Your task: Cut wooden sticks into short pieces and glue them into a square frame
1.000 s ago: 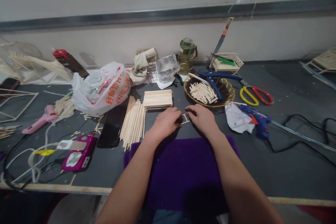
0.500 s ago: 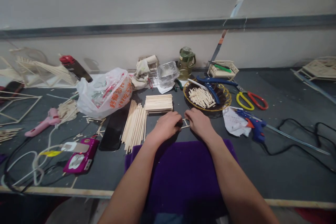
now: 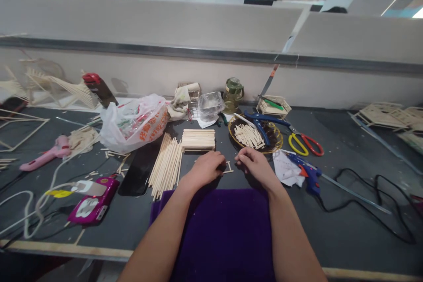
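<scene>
A small ladder-like frame of thin wooden sticks lies flat on the dark table between my hands. My left hand has its fingers curled down over the left end of this frame, so part of it is hidden. My right hand hovers just right of the frame, apart from it, thumb and fingers pinched together; anything between them is too small to make out. Beyond my left hand stands a neat stack of sticks. Long loose sticks lie to its left. A wire basket of short stick pieces sits beyond my right hand.
Pliers with blue handles rest on the basket. Scissors, a blue glue gun and its cable lie right. Leftward are a phone, a magenta power strip, a plastic bag and a pink glue gun. A purple cloth covers the front.
My right hand has moved away from the stick frame to the right, widening the space between my hands. My left hand stays at the frame. The view has tilted up and shifted slightly.
</scene>
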`<act>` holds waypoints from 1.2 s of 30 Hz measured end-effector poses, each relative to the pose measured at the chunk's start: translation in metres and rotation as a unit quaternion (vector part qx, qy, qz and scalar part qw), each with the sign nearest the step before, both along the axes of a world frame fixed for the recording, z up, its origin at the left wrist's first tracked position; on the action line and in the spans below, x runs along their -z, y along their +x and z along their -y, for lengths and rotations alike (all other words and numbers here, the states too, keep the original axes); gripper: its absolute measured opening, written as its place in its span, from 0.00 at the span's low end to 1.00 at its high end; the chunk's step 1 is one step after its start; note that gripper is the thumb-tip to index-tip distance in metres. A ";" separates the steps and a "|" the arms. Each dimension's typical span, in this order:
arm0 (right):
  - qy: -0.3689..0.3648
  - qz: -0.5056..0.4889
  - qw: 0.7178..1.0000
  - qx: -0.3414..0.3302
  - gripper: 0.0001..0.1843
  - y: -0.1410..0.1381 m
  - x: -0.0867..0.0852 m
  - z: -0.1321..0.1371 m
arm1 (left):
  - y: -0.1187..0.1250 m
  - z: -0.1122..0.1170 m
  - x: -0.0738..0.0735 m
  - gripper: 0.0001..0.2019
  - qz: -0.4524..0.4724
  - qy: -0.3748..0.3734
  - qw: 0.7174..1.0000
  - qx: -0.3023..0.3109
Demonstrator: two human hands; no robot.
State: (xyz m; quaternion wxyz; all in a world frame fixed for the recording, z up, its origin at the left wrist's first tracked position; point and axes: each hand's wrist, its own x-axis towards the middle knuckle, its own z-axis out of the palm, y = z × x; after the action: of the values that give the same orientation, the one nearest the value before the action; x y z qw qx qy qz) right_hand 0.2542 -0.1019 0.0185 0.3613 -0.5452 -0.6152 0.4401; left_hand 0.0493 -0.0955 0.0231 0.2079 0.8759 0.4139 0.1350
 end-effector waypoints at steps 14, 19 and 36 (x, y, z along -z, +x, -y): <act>0.103 -0.582 0.800 0.098 0.08 0.032 -0.051 0.024 | -0.015 -0.009 -0.012 0.08 0.177 -0.064 0.977 -0.103; 0.048 -0.485 0.862 0.140 0.13 0.019 -0.040 0.013 | -0.015 -0.010 -0.009 0.08 0.235 -0.086 0.964 -0.092; 0.103 0.093 0.857 0.496 0.36 0.025 -0.057 0.037 | -0.010 -0.018 0.004 0.05 0.347 -0.151 0.908 -0.179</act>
State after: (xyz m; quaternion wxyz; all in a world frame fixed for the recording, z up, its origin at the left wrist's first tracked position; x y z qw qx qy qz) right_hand 0.2795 -0.1391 0.0754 0.5271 -0.7763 -0.3355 0.0836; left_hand 0.0397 -0.0777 0.0187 0.4408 0.6433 0.4807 0.4010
